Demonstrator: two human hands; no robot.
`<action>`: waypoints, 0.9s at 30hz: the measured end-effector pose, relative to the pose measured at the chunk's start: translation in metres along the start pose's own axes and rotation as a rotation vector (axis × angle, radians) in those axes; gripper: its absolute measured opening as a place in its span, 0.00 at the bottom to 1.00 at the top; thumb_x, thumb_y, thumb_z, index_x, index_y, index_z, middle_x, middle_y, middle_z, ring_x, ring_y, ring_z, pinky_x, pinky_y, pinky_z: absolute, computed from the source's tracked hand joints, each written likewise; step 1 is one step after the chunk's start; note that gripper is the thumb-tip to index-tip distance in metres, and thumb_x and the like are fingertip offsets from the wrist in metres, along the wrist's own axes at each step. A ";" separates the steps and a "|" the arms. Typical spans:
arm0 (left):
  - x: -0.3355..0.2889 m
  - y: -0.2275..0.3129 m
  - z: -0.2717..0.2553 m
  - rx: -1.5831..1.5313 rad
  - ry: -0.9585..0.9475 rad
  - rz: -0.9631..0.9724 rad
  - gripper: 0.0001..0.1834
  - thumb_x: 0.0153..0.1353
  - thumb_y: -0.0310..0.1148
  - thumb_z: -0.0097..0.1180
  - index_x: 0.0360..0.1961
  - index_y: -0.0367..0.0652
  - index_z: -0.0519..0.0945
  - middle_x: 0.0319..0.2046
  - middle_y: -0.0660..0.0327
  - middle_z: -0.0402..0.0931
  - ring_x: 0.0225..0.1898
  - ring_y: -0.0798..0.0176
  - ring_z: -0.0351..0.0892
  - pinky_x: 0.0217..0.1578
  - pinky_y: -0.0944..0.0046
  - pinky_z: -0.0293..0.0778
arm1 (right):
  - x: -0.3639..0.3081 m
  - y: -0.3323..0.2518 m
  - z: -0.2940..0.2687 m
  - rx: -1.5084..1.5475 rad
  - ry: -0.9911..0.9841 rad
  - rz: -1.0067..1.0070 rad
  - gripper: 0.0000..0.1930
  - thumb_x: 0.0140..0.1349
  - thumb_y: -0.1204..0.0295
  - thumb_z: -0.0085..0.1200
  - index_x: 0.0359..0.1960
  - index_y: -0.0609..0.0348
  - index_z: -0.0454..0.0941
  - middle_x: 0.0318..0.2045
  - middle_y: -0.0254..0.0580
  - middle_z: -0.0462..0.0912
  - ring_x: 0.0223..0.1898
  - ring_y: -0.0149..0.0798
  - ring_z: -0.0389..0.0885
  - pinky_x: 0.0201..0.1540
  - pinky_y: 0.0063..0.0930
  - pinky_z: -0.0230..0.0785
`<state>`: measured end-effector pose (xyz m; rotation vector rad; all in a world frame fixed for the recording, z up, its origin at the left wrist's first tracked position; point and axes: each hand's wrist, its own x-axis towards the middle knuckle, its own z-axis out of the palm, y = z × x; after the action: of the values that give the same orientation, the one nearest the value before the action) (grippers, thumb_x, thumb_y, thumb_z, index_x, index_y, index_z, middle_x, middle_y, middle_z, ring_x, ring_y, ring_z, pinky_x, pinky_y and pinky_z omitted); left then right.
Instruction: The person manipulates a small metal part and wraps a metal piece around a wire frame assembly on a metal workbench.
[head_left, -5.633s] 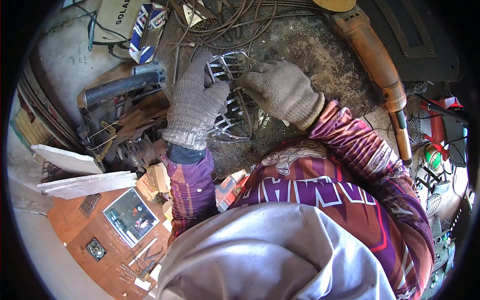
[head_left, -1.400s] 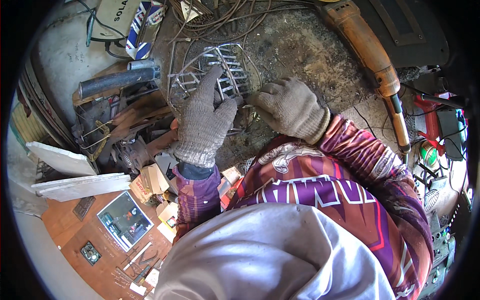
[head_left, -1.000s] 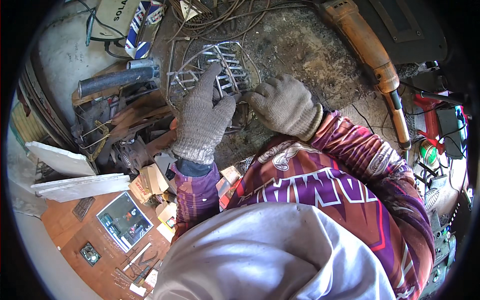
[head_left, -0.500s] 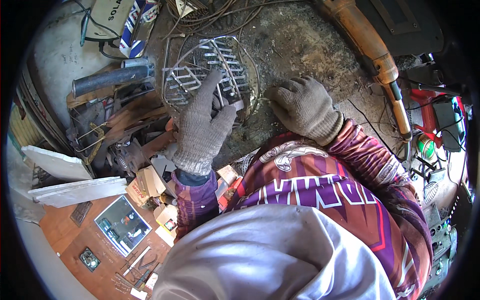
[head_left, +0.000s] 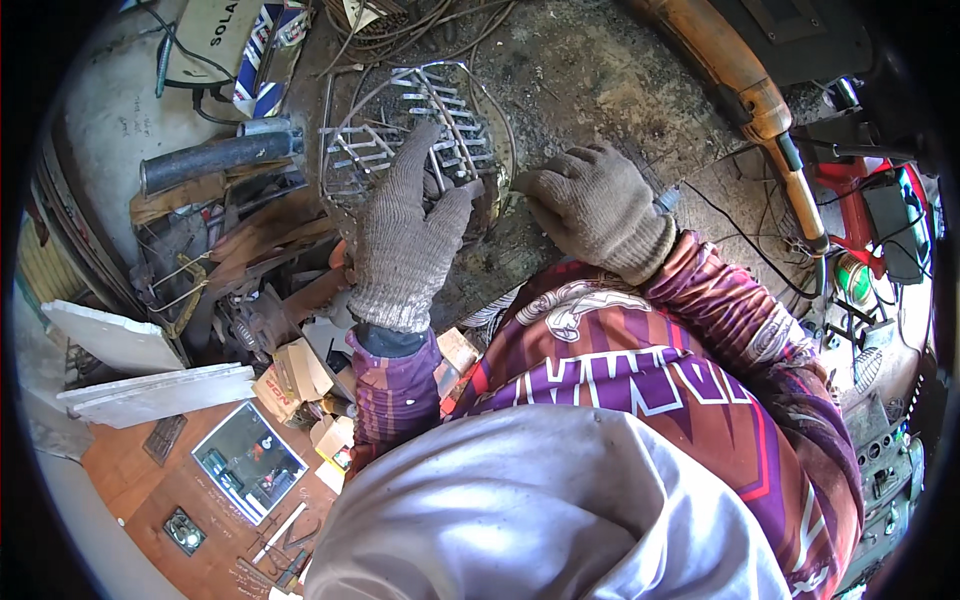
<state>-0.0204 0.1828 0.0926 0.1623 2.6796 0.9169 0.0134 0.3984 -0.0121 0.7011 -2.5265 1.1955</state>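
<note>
My left hand [head_left: 400, 240], in a grey knit glove, lies over the near side of a metal rod frame [head_left: 455, 125] with several short crossbars. Its index finger stretches along the frame and its thumb is apart. A thin rod and a small curved metal piece [head_left: 468, 189] sit between them, and the other fingers are hidden underneath. To the right, my right hand [head_left: 600, 212], gloved alike, is closed with its fingertips just beside the frame's rim. What it grips is hidden. A grey piece [head_left: 667, 199] with a black cable [head_left: 735, 232] shows behind its wrist.
The stained worktop [head_left: 600, 95] carries coiled cable [head_left: 385, 25] at the back. An orange angle grinder-like tool [head_left: 755, 100] lies at the right. A dark bent pipe [head_left: 220, 160], scrap and white boards [head_left: 160, 390] crowd the left. A red item [head_left: 850, 215] stands far right.
My right hand has moved slightly left, closer to the frame, and the grey piece with the cable now shows behind its wrist. My left hand stays on the frame. The whole view has shifted slightly.
</note>
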 end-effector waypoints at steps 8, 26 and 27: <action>0.003 -0.005 -0.001 0.043 0.005 0.018 0.39 0.64 0.25 0.68 0.75 0.37 0.67 0.30 0.63 0.79 0.25 0.75 0.76 0.24 0.70 0.74 | 0.007 -0.005 0.013 -0.014 -0.061 0.006 0.13 0.63 0.63 0.60 0.48 0.47 0.85 0.35 0.39 0.85 0.41 0.47 0.87 0.43 0.45 0.79; 0.003 -0.009 -0.002 0.104 0.041 0.155 0.37 0.65 0.21 0.58 0.76 0.36 0.65 0.38 0.62 0.78 0.40 0.70 0.86 0.38 0.66 0.85 | 0.020 -0.013 0.010 -0.232 -0.395 0.087 0.13 0.61 0.62 0.63 0.45 0.51 0.85 0.33 0.39 0.86 0.39 0.46 0.88 0.43 0.46 0.79; 0.001 -0.007 -0.005 0.020 0.011 0.080 0.37 0.66 0.21 0.58 0.77 0.35 0.65 0.37 0.63 0.77 0.38 0.71 0.85 0.40 0.65 0.85 | 0.018 -0.013 0.007 -0.232 -0.395 0.085 0.13 0.61 0.62 0.63 0.45 0.51 0.85 0.33 0.39 0.86 0.39 0.46 0.88 0.43 0.46 0.79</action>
<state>-0.0230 0.1742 0.0917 0.2715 2.7109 0.9173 0.0052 0.3799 -0.0004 0.8458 -2.9818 0.8301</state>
